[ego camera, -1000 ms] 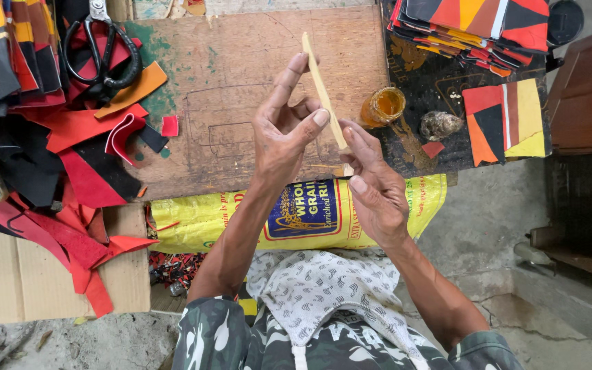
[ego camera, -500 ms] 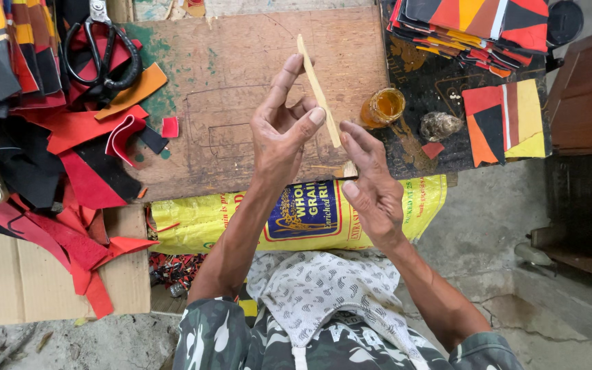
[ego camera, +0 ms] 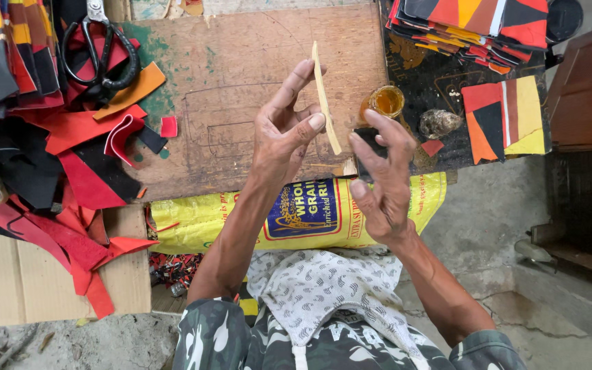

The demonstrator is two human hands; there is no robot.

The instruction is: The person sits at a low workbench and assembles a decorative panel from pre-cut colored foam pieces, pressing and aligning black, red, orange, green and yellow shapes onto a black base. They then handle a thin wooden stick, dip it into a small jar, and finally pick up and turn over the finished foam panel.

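— His right hand (ego camera: 378,185) has let go of the strip (ego camera: 325,103); it hangs open beside it.
— Left hand (ego camera: 284,133) pinches the strip's lower part, above the board (ego camera: 241,89). Looks light, thin, bendy.

Even, soft daylight is cast over the board (ego camera: 241,103); shadows below it are faint, and focus is kept sharp throughout.

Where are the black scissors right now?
In the head view, the black scissors lie at the top left, on the red and black scraps beside the wooden board, left of the left hand.
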